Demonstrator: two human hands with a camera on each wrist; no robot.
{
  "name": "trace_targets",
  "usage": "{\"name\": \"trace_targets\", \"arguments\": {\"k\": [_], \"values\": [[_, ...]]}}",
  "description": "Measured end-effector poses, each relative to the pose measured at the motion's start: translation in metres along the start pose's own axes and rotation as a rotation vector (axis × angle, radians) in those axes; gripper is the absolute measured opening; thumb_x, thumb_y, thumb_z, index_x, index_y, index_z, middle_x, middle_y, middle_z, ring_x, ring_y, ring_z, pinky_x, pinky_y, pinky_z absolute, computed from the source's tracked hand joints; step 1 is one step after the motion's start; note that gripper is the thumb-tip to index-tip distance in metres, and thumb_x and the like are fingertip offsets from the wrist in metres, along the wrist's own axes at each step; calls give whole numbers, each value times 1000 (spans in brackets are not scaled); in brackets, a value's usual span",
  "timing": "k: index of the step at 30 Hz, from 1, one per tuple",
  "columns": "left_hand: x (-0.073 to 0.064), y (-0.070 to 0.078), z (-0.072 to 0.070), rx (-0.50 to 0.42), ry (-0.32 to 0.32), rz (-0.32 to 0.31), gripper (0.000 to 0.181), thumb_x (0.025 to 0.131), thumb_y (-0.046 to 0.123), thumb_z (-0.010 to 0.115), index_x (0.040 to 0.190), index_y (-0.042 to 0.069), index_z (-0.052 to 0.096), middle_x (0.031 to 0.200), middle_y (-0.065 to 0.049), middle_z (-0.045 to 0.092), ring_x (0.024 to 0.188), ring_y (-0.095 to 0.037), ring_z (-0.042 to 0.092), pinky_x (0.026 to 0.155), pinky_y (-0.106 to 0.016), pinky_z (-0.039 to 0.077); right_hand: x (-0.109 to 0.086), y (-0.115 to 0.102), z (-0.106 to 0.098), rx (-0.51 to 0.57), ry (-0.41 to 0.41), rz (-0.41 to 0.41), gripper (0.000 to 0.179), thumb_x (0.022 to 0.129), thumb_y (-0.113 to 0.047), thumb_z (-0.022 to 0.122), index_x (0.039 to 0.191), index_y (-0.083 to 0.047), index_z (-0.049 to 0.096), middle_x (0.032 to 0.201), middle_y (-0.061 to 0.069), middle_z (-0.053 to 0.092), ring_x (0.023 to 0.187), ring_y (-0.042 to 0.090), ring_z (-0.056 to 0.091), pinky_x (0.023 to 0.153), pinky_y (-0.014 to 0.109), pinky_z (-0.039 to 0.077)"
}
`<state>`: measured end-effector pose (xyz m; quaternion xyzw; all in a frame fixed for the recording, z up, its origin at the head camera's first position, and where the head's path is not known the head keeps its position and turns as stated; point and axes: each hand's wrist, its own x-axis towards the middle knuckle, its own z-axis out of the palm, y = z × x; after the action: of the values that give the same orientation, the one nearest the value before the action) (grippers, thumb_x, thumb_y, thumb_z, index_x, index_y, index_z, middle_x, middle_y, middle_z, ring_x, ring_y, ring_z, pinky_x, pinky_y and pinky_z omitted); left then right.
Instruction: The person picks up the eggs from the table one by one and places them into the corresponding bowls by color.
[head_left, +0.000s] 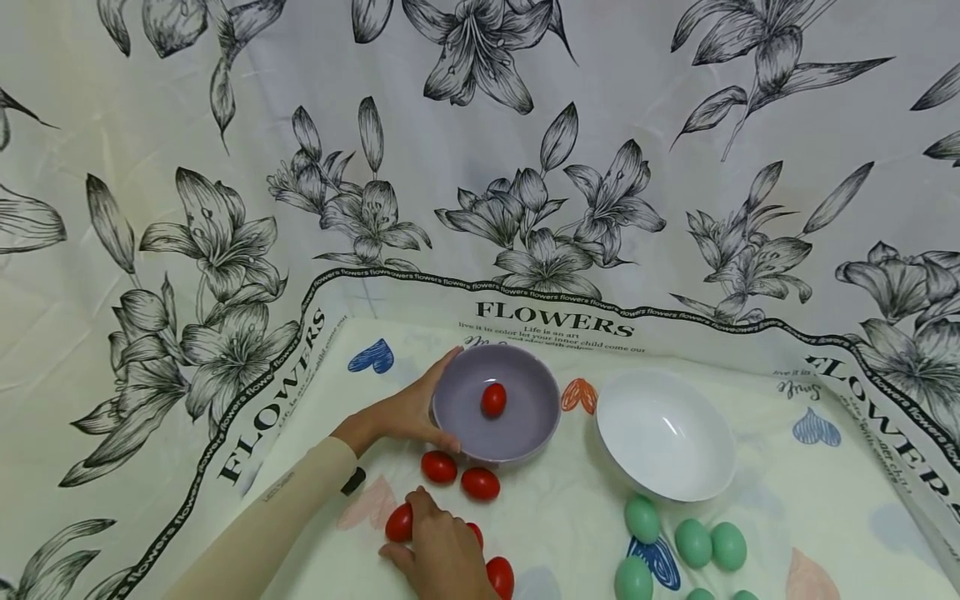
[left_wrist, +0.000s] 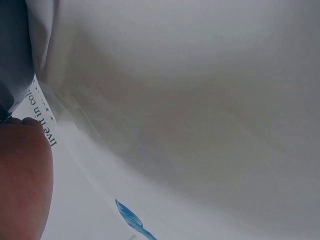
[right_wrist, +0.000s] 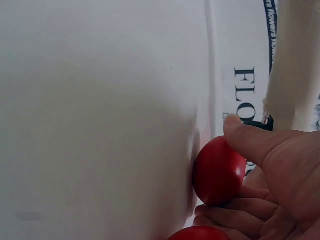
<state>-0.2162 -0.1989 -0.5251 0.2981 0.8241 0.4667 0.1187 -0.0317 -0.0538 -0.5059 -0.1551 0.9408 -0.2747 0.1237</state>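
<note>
My left hand [head_left: 408, 412] grips the left side of a purple bowl [head_left: 540, 417], thumb at its near side and fingertips at the far rim. One red egg [head_left: 494, 400] lies inside the bowl. In the left wrist view only part of the left hand [left_wrist: 22, 180] shows beside the bowl's dark wall [left_wrist: 15, 50]. Below the bowl, my right hand [head_left: 447, 550] holds another red egg [head_left: 398, 523] between thumb and fingers. The right wrist view shows this held egg [right_wrist: 220, 171] low over the cloth, the thumb on one side and curled fingers on the other.
Two red eggs [head_left: 480, 483] lie just in front of the purple bowl. More red eggs [head_left: 500, 577] are beside the right hand, one partly hidden. A white bowl [head_left: 666, 437] stands on the right, with several green eggs [head_left: 693, 543] before it. Flower-printed cloth [head_left: 570, 517] covers everything.
</note>
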Motion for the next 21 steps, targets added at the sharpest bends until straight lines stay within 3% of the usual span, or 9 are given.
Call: {"name": "trace_targets", "arguments": {"k": [2,9,15,21], "values": [[1,1,-1,2,-3,5,140,58,43,94,156,36,-6,158,2,23,137,-19,34,104,-51,42,1,0,0,-4,-3,2,62,77,-53,78,125,-18,58,105,-3,70,68,8,61,65,32,57],[2,2,-1,-13,-11,-14,142,56,43,95,155,39,-8,158,6,22,136,-19,36,105,-46,42,3,1,0,-16,-16,-52,53,79,-44,80,125,-27,58,118,-10,66,71,5,61,64,30,55],[0,4,0,-28,-1,-10,143,55,41,96,155,39,-7,157,7,23,136,-18,35,104,-48,43,1,4,-2,84,-17,-67,51,78,-36,83,122,-33,57,100,-18,65,63,2,52,63,27,53],[-3,5,2,-5,5,1,139,57,43,94,156,37,-5,156,9,23,137,-18,35,103,-48,44,-3,7,-23,179,-6,-63,55,78,-37,83,127,-35,56,102,-16,67,76,2,60,79,32,57]]}}
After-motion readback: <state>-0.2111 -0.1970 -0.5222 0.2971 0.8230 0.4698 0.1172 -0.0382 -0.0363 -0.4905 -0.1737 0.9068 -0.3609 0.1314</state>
